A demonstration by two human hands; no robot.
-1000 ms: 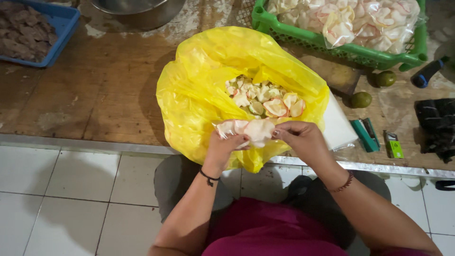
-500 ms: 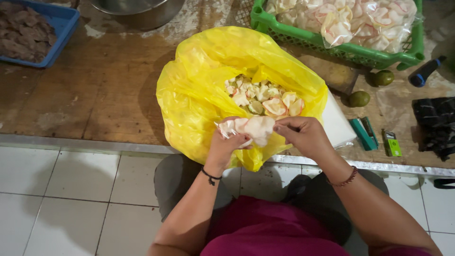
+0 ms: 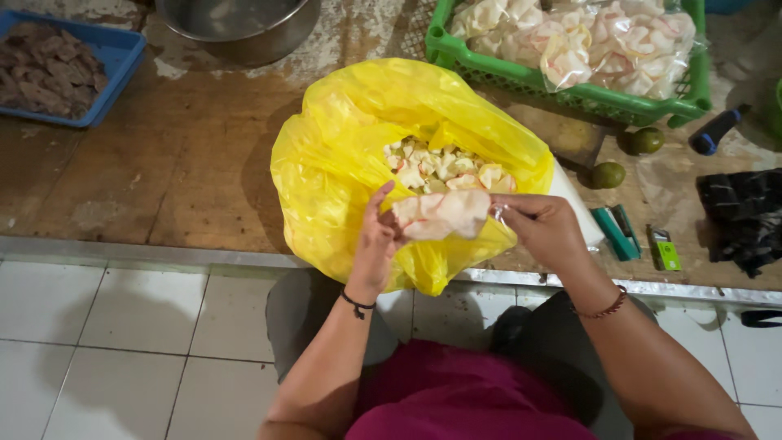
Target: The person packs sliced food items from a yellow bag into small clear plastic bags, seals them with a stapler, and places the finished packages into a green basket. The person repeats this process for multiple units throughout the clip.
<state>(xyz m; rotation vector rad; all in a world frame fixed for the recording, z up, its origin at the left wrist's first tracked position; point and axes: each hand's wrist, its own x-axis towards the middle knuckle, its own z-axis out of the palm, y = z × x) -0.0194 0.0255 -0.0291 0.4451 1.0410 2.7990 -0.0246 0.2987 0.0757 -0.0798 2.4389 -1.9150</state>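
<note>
A small clear plastic packet of pale crackers (image 3: pixel 442 213) is held between both hands over the front of a large yellow plastic bag (image 3: pixel 342 155). My left hand (image 3: pixel 376 238) supports the packet's left end. My right hand (image 3: pixel 544 228) pinches its right end, where the plastic is gathered. The yellow bag stands open on the wooden worktop and holds several loose crackers (image 3: pixel 444 167) of the same kind.
A green crate (image 3: pixel 570 94) of bagged crackers sits at the back right. A metal bowl (image 3: pixel 236 28) and a blue tray (image 3: pixel 114 57) with dark pieces stand at the back left. Two limes (image 3: pixel 627 159), a teal stapler (image 3: pixel 615 232), a small green lighter (image 3: pixel 665 248) and black cloth (image 3: pixel 745 216) lie right.
Both hands have stayed on the packet in front of the yellow bag, shifting only slightly as the fingers work at its ends.
</note>
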